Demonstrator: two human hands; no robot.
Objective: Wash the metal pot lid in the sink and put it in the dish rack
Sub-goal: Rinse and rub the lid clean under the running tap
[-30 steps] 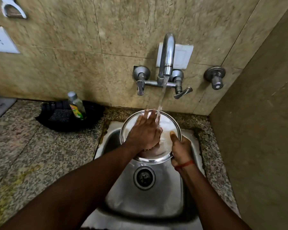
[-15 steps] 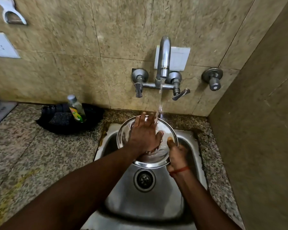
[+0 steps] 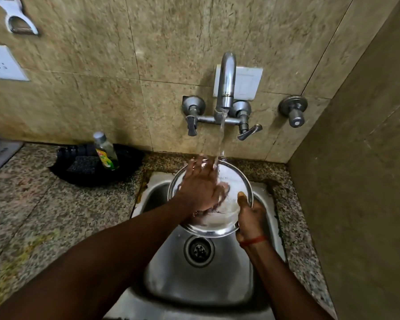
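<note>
The round metal pot lid is tilted over the steel sink, under the running stream from the wall tap. My right hand grips the lid's right rim, thumb on its inner face. My left hand lies flat on the lid's surface with fingers spread, wet and blurred, covering the lid's left half. No dish rack is in sight.
A black tray with a dish soap bottle and a dark scrub pad sits on the granite counter left of the sink. A tiled wall closes in on the right. The drain lies below the lid.
My left hand has kept sliding across the lid under the water, moving slightly left. The view has shifted down a little. My right hand holds the rim as before.
</note>
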